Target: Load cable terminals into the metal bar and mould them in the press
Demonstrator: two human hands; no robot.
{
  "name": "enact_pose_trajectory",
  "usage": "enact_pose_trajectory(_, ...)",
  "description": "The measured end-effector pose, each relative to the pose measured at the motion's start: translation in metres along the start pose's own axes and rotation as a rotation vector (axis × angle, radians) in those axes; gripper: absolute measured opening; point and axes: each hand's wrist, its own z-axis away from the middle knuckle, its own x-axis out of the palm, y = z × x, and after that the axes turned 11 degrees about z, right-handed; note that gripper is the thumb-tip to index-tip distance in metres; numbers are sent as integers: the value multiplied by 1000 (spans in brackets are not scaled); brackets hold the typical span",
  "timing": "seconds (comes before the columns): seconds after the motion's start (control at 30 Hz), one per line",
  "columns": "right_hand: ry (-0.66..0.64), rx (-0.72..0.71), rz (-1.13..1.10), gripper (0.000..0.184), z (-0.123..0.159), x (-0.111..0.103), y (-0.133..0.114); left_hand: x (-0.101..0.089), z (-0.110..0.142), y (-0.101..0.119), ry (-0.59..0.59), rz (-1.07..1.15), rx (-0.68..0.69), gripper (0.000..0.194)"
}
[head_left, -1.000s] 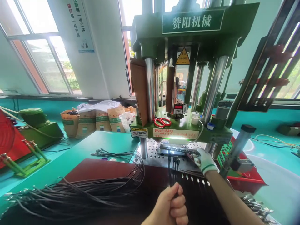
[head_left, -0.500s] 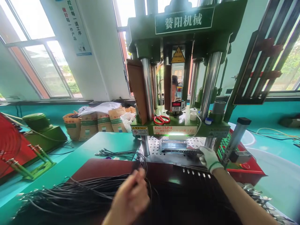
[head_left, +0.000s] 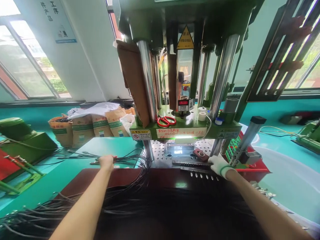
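Observation:
My bare left hand is over the green tabletop at the left, its fingers closed around part of a bundle of black cables. How many cables it grips is hidden. My right hand, in a white glove, is closed on the right end of a dark metal mould bar at the front of the press plate. A second dark bar lies just in front, with several shiny metal tips sticking out toward me. The perforated press plate carries a clear block.
A green press stands ahead, with red-handled scissors on its ledge. More black cables lie at front left. A red control box and a pale tub are at right. Paper sacks stand behind.
My left hand has moved left and away from me, from the near middle to the cable bundle. My right hand stays at the bar's end. The view has shifted; a brown block now shows on the plate.

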Motion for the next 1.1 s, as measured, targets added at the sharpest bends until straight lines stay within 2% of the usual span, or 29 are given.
enact_pose_trajectory(0.1, 5, -72, 267, 18, 0, -3, -4, 1, -4, -22, -38, -53, -137, 16)
enact_pose_trajectory(0.17, 8, -97, 393, 22, 6, -7, -4, -3, -6, -24, -77, -106, -194, 14)
enact_pose_trajectory(0.3, -26, -195, 546, 30, 27, -12, 3, -13, -9, -5, -168, -247, -276, 24)
enact_pose_trajectory(0.37, -61, -261, 597, 32, 36, -10, 7, -14, -5, 9, -224, -297, -261, 28)
enact_pose_trajectory(0.43, -72, -302, 636, 36, 41, -6, 8, -10, 10, 23, -300, -308, -197, 26)
enact_pose_trajectory(0.5, -76, -323, 653, 37, 42, -3, 7, -2, 40, 32, -408, -286, -122, 23)
enact_pose_trajectory(0.6, -129, -340, 636, 33, 37, -10, 3, 11, 119, 32, -652, -229, -83, 26)
enact_pose_trajectory(0.67, -164, -331, 615, 33, 32, -20, -2, 17, 184, 24, -1070, -115, -207, 31)
enact_pose_trajectory(0.7, -171, -317, 605, 34, 30, -26, -5, 19, 215, 18, -1171, -47, -310, 35)
enact_pose_trajectory(0.77, -173, -272, 584, 35, 26, -36, -11, 25, 269, 5, -1180, 93, -569, 43)
enact_pose_trajectory(0.8, -172, -251, 570, 34, 25, -40, -14, 30, 290, -2, -1107, 178, -713, 44)
enact_pose_trajectory(0.87, -165, -225, 535, 32, 24, -48, -20, 40, 319, -14, -956, 352, -893, 43)
enact_pose_trajectory(0.9, -158, -222, 514, 31, 24, -52, -23, 46, 330, -20, -904, 411, -947, 42)
enact_pose_trajectory(0.97, -130, -228, 469, 30, 24, -59, -28, 59, 344, -27, -909, 460, -1003, 39)
enact_pose_trajectory(1.1, -59, -251, 382, 26, 16, -74, -36, 82, 362, -27, -1103, 503, -1031, 39)
